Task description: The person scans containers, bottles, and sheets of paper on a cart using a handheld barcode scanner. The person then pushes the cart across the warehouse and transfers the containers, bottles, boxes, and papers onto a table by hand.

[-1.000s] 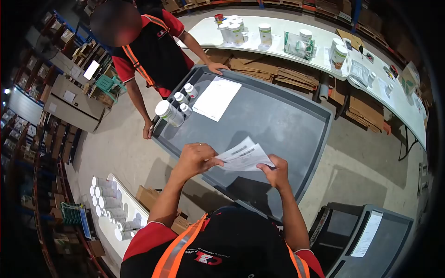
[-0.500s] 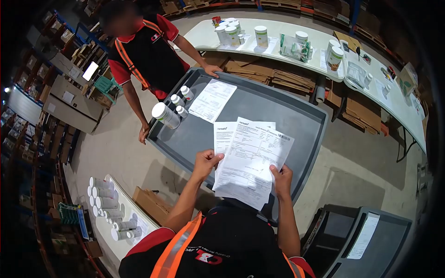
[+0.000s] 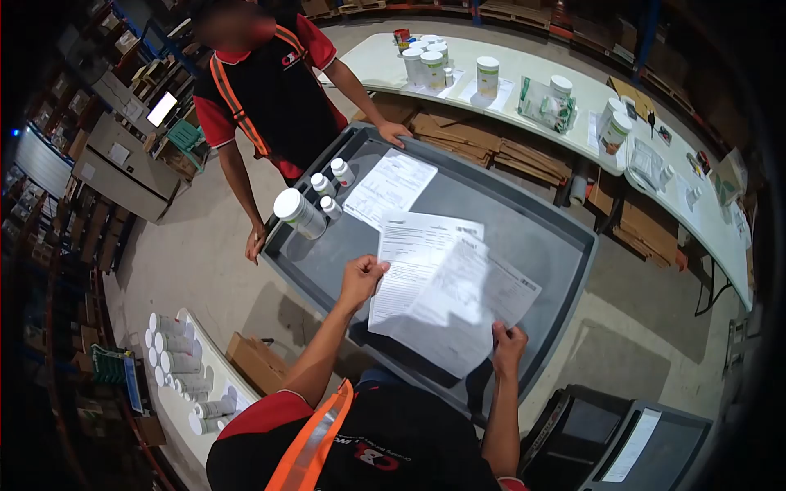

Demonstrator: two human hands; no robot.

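My left hand (image 3: 361,281) pinches the left edge of a printed sheet (image 3: 401,260). A second printed sheet (image 3: 467,307) overlaps it on the right, its lower right edge pinched by my right hand (image 3: 508,344). Both papers are above the grey cart top (image 3: 524,209). Lying flat on the cart is another printed paper (image 3: 391,186). Left of that paper stand a large white bottle (image 3: 300,213) and three small white bottles (image 3: 332,207), all upright.
A co-worker (image 3: 282,90) stands across the cart, both hands on its rim. Behind runs a white table (image 3: 377,69) with tubs and bags. Another table (image 3: 196,327) with white bottles is at lower left; a second grey cart (image 3: 671,442) stands at lower right.
The papers were bunched together, then opened upright; now they are spread apart like a fan. My right hand has moved lower and outward with its sheet. The co-worker's hands remain on the cart.
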